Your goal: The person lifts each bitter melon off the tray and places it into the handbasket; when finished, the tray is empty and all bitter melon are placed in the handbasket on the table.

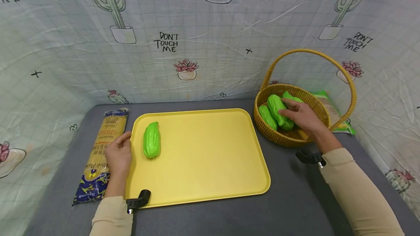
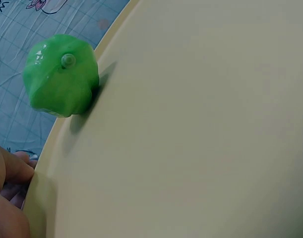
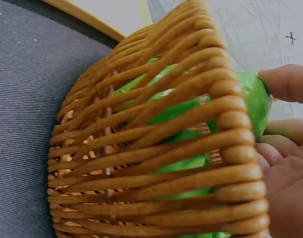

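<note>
My right hand (image 1: 302,115) reaches into the wicker basket (image 1: 285,140) and pinches a glossy green ridged vegetable (image 1: 276,107) between thumb and fingers. In the right wrist view, that vegetable's end (image 3: 255,99) shows past the basket rim, with the thumb on one side. More green vegetables (image 1: 267,117) lie beside it in the basket. My left hand (image 1: 119,154) rests at the left edge of the yellow tray (image 1: 210,156), its fingertips right at the rim. One similar green vegetable (image 1: 152,140) lies on the tray near that hand, its stem end showing in the left wrist view.
A long pack of pasta (image 1: 101,152) lies left of the tray, beside the left hand. Behind the basket, a green-edged bag (image 1: 328,108) is partly hidden. The basket's tall handle (image 1: 310,51) arches above the right hand. A patterned cloth (image 1: 210,46) hangs behind the table.
</note>
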Demonstrator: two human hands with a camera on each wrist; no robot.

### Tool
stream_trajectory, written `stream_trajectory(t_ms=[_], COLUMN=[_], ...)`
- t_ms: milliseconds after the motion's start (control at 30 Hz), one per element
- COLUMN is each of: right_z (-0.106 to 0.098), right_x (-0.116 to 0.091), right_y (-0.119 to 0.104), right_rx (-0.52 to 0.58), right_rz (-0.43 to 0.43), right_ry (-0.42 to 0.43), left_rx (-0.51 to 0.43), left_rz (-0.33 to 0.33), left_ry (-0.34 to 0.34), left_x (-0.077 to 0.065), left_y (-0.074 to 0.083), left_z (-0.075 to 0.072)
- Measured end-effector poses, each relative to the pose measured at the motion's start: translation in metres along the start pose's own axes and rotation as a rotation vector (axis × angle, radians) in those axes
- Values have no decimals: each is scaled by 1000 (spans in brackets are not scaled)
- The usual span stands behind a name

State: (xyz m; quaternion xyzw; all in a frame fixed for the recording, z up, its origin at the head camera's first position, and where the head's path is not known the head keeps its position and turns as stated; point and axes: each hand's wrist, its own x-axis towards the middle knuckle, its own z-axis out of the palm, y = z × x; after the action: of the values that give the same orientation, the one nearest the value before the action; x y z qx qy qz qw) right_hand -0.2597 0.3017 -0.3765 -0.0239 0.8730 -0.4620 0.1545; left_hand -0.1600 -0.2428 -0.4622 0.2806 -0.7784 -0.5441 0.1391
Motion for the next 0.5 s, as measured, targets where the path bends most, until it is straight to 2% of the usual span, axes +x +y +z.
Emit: stream_trajectory(t_ms=[267, 500], right_z=[-7, -12], right_x=[-4, -9], right_y=[-2, -5], right_rx=[-31, -200], right_rz=[11, -28], right_ry=[4, 8], left_rx=[3, -3], left_rz=[9, 3], left_ry=[6, 2], left_x=[-1, -1], left_y=[0, 0], left_z=[0, 0])
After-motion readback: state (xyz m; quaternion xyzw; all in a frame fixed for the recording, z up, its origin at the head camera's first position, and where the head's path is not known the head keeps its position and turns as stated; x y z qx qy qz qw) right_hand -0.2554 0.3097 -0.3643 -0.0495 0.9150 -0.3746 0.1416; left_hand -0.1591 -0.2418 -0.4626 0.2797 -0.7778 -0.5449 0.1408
